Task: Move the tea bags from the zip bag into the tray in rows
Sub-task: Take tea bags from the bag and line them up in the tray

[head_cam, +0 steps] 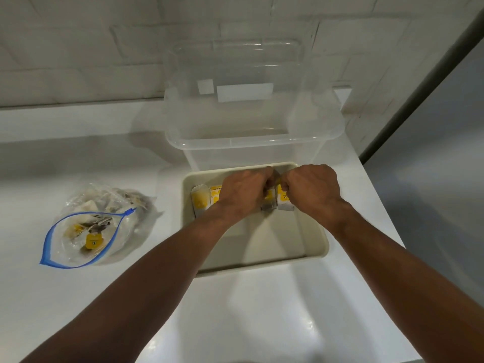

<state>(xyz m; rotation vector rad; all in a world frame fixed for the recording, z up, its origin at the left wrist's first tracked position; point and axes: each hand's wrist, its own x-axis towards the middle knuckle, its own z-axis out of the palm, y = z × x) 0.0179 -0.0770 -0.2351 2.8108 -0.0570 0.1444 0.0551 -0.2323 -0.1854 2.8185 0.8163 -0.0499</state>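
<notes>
A cream tray (318, 239) sits on the white counter in front of me. Along its far side lies a row of tea bags (201, 199) with yellow tags, partly hidden by my hands. My left hand (243, 191) and my right hand (313, 188) are both over the far end of the tray, fingers curled, pinching a tea bag (269, 203) between them. A clear zip bag (91, 231) with a blue seal lies open on the counter to the left, several tea bags still inside.
A large clear plastic bin (251, 137) stands right behind the tray, against the white brick wall. A grey panel (432, 153) borders the counter on the right. The counter's right edge runs close to the tray.
</notes>
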